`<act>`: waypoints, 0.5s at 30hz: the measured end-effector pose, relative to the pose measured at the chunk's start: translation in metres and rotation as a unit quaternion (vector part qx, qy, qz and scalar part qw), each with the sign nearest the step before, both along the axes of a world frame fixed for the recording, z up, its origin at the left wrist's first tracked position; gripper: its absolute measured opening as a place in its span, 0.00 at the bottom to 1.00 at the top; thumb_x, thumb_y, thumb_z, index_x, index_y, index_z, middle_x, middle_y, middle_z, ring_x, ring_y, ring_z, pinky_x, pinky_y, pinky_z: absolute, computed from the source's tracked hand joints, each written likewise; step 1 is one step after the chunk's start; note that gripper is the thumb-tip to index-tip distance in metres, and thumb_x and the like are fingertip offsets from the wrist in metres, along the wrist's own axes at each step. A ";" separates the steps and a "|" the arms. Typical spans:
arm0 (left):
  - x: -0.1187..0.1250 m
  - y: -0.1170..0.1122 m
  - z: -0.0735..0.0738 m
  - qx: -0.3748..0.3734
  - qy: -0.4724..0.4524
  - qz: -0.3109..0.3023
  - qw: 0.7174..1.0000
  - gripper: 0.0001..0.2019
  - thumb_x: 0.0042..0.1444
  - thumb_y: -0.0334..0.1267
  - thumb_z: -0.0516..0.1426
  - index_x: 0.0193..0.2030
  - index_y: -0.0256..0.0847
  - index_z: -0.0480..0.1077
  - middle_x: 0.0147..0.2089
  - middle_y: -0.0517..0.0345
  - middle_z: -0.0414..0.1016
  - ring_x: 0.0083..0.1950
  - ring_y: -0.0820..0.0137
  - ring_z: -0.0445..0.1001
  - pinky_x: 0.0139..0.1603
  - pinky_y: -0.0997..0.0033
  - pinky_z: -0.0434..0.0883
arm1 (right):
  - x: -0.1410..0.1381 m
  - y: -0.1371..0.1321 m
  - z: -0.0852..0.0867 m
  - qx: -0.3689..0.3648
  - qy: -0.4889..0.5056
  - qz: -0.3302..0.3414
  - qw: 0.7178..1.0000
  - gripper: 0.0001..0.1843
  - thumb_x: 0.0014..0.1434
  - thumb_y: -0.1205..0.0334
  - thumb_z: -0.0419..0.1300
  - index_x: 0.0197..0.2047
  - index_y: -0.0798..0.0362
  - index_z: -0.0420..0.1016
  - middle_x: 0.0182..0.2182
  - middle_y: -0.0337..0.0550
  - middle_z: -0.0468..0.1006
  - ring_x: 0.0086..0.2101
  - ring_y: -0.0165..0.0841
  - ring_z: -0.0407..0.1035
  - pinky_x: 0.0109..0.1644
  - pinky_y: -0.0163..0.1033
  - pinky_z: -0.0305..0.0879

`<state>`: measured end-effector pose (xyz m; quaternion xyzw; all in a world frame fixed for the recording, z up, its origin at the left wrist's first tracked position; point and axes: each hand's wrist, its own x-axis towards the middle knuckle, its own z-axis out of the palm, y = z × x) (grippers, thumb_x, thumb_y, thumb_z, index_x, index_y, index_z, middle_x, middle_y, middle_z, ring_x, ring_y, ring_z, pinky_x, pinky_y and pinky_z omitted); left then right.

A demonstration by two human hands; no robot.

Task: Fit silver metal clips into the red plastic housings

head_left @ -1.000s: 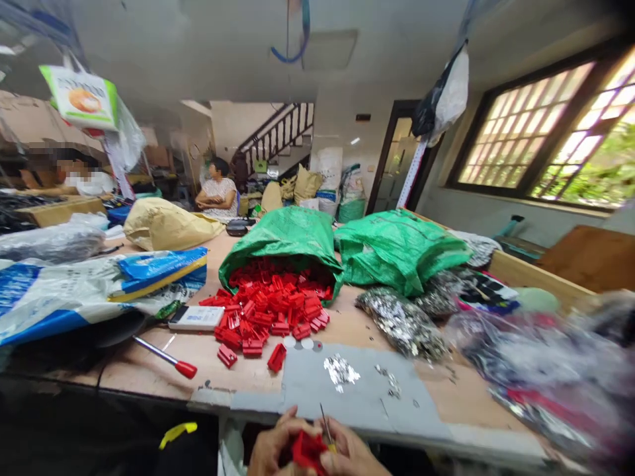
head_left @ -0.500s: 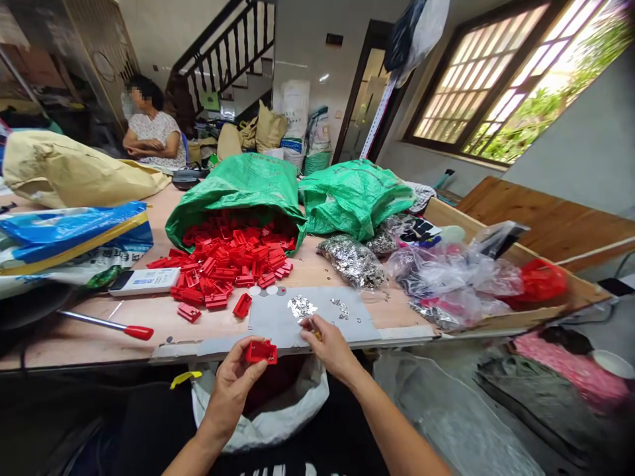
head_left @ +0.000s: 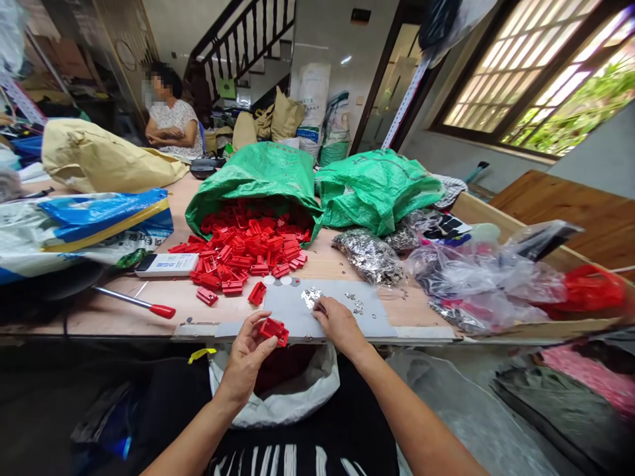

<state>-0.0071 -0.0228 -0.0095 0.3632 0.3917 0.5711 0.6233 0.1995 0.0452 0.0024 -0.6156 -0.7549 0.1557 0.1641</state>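
My left hand [head_left: 244, 360] grips a small red plastic housing [head_left: 274, 330] between thumb and fingers, just above the table's front edge. My right hand [head_left: 342, 325] has its fingertips pinched together at the near edge of a small pile of shiny metal pieces [head_left: 311, 295]; what they hold, if anything, is hidden. That pile lies on a grey sheet [head_left: 282, 307], with a few more metal pieces [head_left: 354, 303] to its right. Below the hands hangs an open white sack [head_left: 317, 387]. A single red housing [head_left: 256, 293] lies at the sheet's left edge.
Many red housings [head_left: 238, 258] spill from a green sack [head_left: 258, 175]. Another green sack [head_left: 377, 185] and a clear bag of metal parts [head_left: 370, 258] stand right. A red-tipped metal rod [head_left: 133, 301] and a white box [head_left: 169, 264] lie left. A person [head_left: 171, 122] sits behind.
My right hand has moved forward from the table's edge to the metal pile. The red housing in my left hand has tilted. The whole view has shifted slightly.
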 end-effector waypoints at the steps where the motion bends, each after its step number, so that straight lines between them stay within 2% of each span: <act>1: 0.000 0.001 0.000 0.005 0.003 -0.001 1.000 0.21 0.51 0.37 0.62 0.53 0.45 0.65 0.46 0.55 0.76 0.45 0.70 0.75 0.50 0.68 0.71 | -0.001 0.000 0.000 0.001 -0.002 0.001 1.000 0.02 0.58 0.68 0.55 0.35 0.52 0.68 0.34 0.41 0.72 0.36 0.32 0.66 0.40 0.35 0.57; 6: 0.001 0.003 -0.002 0.010 0.015 0.005 1.000 0.23 0.51 0.37 0.62 0.54 0.41 0.66 0.46 0.53 0.76 0.46 0.68 0.75 0.54 0.64 0.69 | -0.002 -0.002 -0.002 0.010 0.006 0.005 1.000 0.03 0.58 0.69 0.53 0.34 0.52 0.66 0.33 0.42 0.71 0.35 0.33 0.65 0.38 0.36 0.56; 10: 0.000 0.003 -0.003 0.006 0.033 0.013 0.999 0.26 0.50 0.39 0.62 0.57 0.42 0.66 0.49 0.54 0.76 0.48 0.68 0.74 0.54 0.66 0.69 | -0.008 -0.009 0.002 0.000 0.125 0.008 0.992 0.01 0.59 0.65 0.53 0.34 0.51 0.64 0.29 0.38 0.70 0.32 0.32 0.64 0.37 0.36 0.56; 12: -0.001 0.003 -0.003 0.007 0.051 0.015 0.999 0.26 0.51 0.40 0.61 0.58 0.43 0.66 0.50 0.54 0.76 0.48 0.68 0.74 0.53 0.68 0.69 | -0.016 -0.017 0.005 -0.034 0.225 0.032 0.973 0.03 0.59 0.62 0.54 0.34 0.51 0.63 0.29 0.36 0.69 0.30 0.30 0.63 0.35 0.35 0.57; 15: -0.001 0.003 -0.001 0.008 0.074 0.016 0.997 0.26 0.53 0.42 0.60 0.59 0.44 0.65 0.50 0.55 0.76 0.49 0.67 0.74 0.54 0.69 0.69 | -0.030 -0.030 0.005 -0.112 0.349 0.071 0.928 0.07 0.57 0.58 0.57 0.35 0.50 0.63 0.30 0.34 0.69 0.26 0.27 0.60 0.31 0.33 0.57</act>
